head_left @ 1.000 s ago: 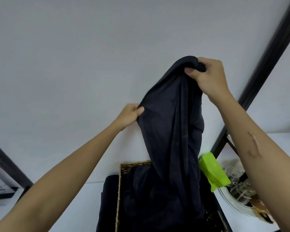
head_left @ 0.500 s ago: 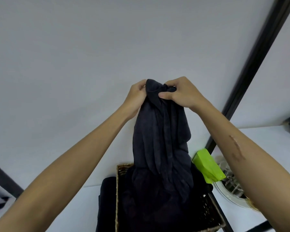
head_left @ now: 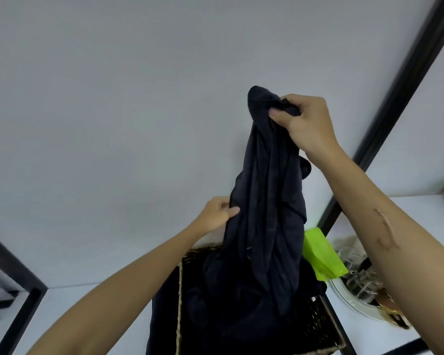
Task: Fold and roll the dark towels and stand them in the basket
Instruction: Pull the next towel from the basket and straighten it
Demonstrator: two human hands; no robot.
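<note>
1. My right hand [head_left: 306, 121] is raised high in front of the pale wall [head_left: 113, 124], fingers and thumb curled tight round the bunched top end of a dark towel [head_left: 264, 213] — the cloth bulges out just to the left of my thumb.

2. The towel hangs straight down from that grip in long loose folds, and its lower end reaches down into the basket [head_left: 180, 290] below my hands.

3. My left hand [head_left: 217, 213] sits well below and to the left of the right one, pinching the towel's left edge about halfway down its hanging length, thumb lying on the cloth.

4. The wicker basket stands directly under both grips; more dark cloth [head_left: 228, 316] fills it, and I cannot tell where the held towel ends and that heap begins.

5. Another dark piece [head_left: 162, 316] lies against the basket's left outer side.

6. Below my right forearm, to the right of the hanging towel, a bright green packet [head_left: 321, 254] sticks up beside the basket.

7. Further right of it, under my right arm, a white plate [head_left: 344, 298] holds clear glassware [head_left: 356, 285] — too blurred to make out piece by piece.

8. A black frame post [head_left: 405, 75] slants up behind my right hand.
</note>
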